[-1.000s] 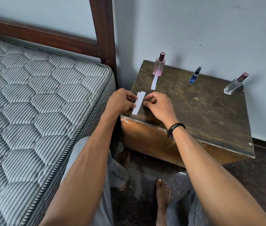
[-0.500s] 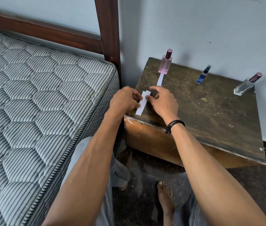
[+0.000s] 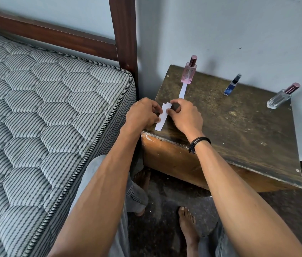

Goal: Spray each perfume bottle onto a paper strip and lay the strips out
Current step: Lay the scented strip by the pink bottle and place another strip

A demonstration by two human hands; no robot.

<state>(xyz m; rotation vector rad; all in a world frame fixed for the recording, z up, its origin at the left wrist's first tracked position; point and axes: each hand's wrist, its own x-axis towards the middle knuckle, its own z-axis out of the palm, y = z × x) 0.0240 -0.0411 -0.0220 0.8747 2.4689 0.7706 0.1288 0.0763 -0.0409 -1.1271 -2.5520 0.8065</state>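
Note:
A small stack of white paper strips [image 3: 162, 118] lies near the front left corner of a worn wooden bedside table [image 3: 239, 130]. My left hand [image 3: 142, 114] pinches the stack's left edge and my right hand [image 3: 185, 115] pinches its right edge near the top. One strip [image 3: 182, 91] lies flat in front of the pink perfume bottle [image 3: 189, 73] at the back left. A slim blue bottle [image 3: 232, 86] stands at the back middle. A clear bottle with a pink cap [image 3: 280, 98] stands at the back right.
A striped quilted mattress [image 3: 40, 117] and a dark wooden bed post [image 3: 124, 34] flank the table on the left. A pale wall rises behind the bottles. My bare feet [image 3: 187, 227] rest on the dark floor below the table's front edge.
Both hands stayed on the strip stack, with the fingers shifting slightly along its edges. The view moved a little; the bottles and the laid strip kept their places.

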